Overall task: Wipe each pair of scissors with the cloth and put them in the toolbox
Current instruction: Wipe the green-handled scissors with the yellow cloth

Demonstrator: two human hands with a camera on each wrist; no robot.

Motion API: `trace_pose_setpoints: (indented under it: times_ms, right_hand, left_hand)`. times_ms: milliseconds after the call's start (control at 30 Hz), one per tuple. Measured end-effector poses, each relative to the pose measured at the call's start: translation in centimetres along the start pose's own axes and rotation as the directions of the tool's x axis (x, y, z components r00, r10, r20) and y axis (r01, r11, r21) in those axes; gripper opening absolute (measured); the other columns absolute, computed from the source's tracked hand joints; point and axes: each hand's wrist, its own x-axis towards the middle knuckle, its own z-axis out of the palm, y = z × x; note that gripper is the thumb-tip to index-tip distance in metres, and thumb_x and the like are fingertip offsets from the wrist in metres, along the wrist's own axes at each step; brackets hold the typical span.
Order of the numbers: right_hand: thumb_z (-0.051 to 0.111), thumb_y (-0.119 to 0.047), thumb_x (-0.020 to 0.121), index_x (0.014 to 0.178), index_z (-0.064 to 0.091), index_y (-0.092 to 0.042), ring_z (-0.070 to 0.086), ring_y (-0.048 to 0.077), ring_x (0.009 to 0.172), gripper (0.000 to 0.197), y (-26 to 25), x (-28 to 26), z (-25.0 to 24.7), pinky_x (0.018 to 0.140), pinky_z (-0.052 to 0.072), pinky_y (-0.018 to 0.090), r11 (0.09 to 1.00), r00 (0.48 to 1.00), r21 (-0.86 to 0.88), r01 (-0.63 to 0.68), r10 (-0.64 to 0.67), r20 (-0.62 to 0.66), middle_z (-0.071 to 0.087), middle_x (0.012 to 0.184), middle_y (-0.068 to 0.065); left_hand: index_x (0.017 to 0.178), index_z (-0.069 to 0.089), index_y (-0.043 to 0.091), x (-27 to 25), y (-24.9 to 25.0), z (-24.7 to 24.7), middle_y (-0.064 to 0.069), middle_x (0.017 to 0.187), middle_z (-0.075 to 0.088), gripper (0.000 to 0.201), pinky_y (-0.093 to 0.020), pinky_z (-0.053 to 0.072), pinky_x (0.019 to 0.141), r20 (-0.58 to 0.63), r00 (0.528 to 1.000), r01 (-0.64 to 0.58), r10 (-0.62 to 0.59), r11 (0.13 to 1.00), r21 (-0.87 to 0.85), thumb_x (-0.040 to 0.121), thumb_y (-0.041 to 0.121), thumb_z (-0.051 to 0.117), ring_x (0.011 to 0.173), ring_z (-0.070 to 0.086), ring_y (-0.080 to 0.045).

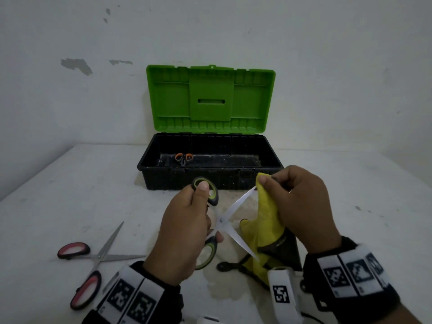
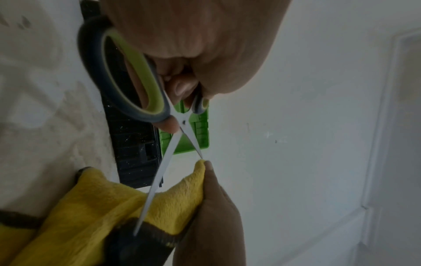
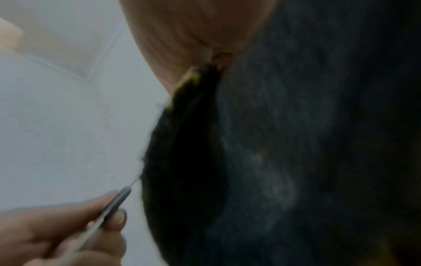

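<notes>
Your left hand (image 1: 184, 232) is gripping the green-handled scissors (image 1: 221, 220) by their handles, thumb pressing on the upper loop and fingers curling around the lower one, so the blades are standing splayed wide apart in an X above the tabletop (image 1: 70, 195). Your right hand (image 1: 301, 204) is pinching the yellow cloth (image 1: 268, 216) around the tip of the upper blade, thumb and forefinger closing on the fabric, while the rest of the cloth is hanging down behind the lower blade.

That upper blade is running from the pivot up and to the right, away from you, so the wiping stroke is probably lying along that diagonal, with your right hand doing the travel and your left only steadying. The lower blade, pointing down toward your right wrist, likely needs its turn.

The toolbox (image 1: 210, 169) is standing open straight ahead, just beyond both hands, its green lid upright, with orange-handled scissors (image 1: 184, 158) already lying inside at the left. Red-handled scissors (image 1: 93, 263) are lying open on the tabletop, near your left wrist.
</notes>
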Motion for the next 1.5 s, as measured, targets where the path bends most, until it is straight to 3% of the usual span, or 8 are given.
trace_pose_setpoints:
  times_ms: [300, 500, 667, 800, 1000, 1333, 1433, 1500]
  right_hand:
    - [0.060, -0.038, 0.092, 0.080, 0.062, -0.020, 0.057, 0.011, 0.064, 0.021, -1.0, -1.4, 0.2, 0.057, 0.044, 0.028, 0.940, 0.929, 0.210, -0.269, 0.196, 0.314, 0.061, 0.071, -0.002]
    - [0.052, -0.057, 0.090, 0.075, 0.064, -0.010, 0.063, 0.029, 0.073, 0.051, -2.8, -2.8, 1.7, 0.079, 0.053, 0.047, 0.807, 0.793, 0.285, -0.517, 0.326, 0.515, 0.064, 0.074, 0.013]
    - [0.054, -0.075, 0.076, 0.086, 0.078, -0.011, 0.071, 0.027, 0.084, 0.069, -3.9, -2.8, 1.6, 0.090, 0.054, 0.048, 0.619, 0.633, 0.323, -0.716, 0.379, 0.675, 0.075, 0.084, 0.011]
    - [0.075, -0.064, 0.064, 0.063, 0.066, -0.010, 0.059, 0.022, 0.060, 0.055, -3.9, -3.2, 1.5, 0.071, 0.049, 0.039, 0.657, 0.673, 0.353, -0.667, 0.327, 0.663, 0.063, 0.061, 0.007]
    - [0.079, -0.018, 0.074, 0.077, 0.069, 0.001, 0.060, 0.023, 0.054, 0.021, -3.7, -3.4, 1.1, 0.059, 0.050, 0.032, 0.618, 0.634, 0.376, -0.691, 0.268, 0.725, 0.065, 0.067, 0.018]
    - [0.075, -0.017, 0.078, 0.083, 0.076, -0.004, 0.064, 0.017, 0.059, 0.014, -3.8, -4.1, 1.8, 0.065, 0.051, 0.035, 0.649, 0.723, 0.455, -0.610, 0.220, 0.655, 0.071, 0.073, 0.018]
    - [0.068, -0.015, 0.086, 0.087, 0.076, -0.001, 0.065, 0.037, 0.078, 0.016, -4.2, -4.3, 2.2, 0.079, 0.054, 0.055, 0.631, 0.725, 0.473, -0.614, 0.216, 0.654, 0.069, 0.089, 0.030]
    - [0.063, -0.015, 0.089, 0.090, 0.074, 0.002, 0.065, 0.041, 0.085, 0.021, -4.3, -4.5, 2.3, 0.085, 0.053, 0.055, 0.606, 0.714, 0.480, -0.634, 0.221, 0.664, 0.068, 0.094, 0.033]
  left_hand:
    - [0.086, 0.061, 0.012, 0.7, -0.1, -0.4, 0.011, 0.049, 0.038, 0.036, -0.040, 0.061, 0.065, 0.008, 0.999, -0.034, 0.033, 0.999, 0.014, 0.098, 0.042, 0.045, 0.041, 0.044, -0.002]
    - [0.081, 0.063, 0.015, 0.2, -0.3, -0.4, 0.008, 0.067, 0.051, 0.053, -0.005, 0.044, 0.056, 0.069, 0.972, -0.234, 0.226, 0.958, 0.168, 0.089, 0.056, 0.030, 0.075, 0.064, -0.017]
    - [0.083, 0.059, 0.020, 0.5, -0.8, -1.1, 0.000, 0.079, 0.058, 0.037, -0.029, 0.053, 0.069, 0.148, 0.888, -0.455, 0.435, 0.787, 0.416, 0.095, 0.048, 0.037, 0.077, 0.061, -0.014]
    - [0.086, 0.056, 0.027, 0.5, -1.2, -1.0, 0.005, 0.082, 0.058, 0.023, -0.021, 0.049, 0.066, 0.136, 0.890, -0.446, 0.435, 0.770, 0.455, 0.095, 0.043, 0.042, 0.075, 0.059, -0.006]
    - [0.082, 0.056, 0.024, 0.6, -0.7, -1.0, 0.004, 0.076, 0.056, 0.027, -0.016, 0.046, 0.063, 0.138, 0.852, -0.509, 0.505, 0.738, 0.444, 0.094, 0.045, 0.043, 0.071, 0.056, -0.006]
    - [0.083, 0.057, 0.023, 0.3, -0.7, -0.9, 0.007, 0.073, 0.055, 0.013, -0.014, 0.044, 0.061, 0.164, 0.832, -0.537, 0.529, 0.697, 0.475, 0.096, 0.026, 0.053, 0.069, 0.054, -0.004]
    - [0.083, 0.057, 0.020, 0.3, -1.2, -0.4, 0.008, 0.074, 0.054, 0.012, -0.011, 0.042, 0.065, 0.115, 0.809, -0.547, 0.577, 0.666, 0.508, 0.095, 0.021, 0.054, 0.072, 0.053, -0.003]
    - [0.084, 0.055, 0.018, 0.6, -1.6, -0.1, 0.006, 0.073, 0.052, 0.011, -0.010, 0.041, 0.064, 0.052, 0.793, -0.535, 0.607, 0.652, 0.538, 0.095, 0.018, 0.055, 0.071, 0.051, -0.006]
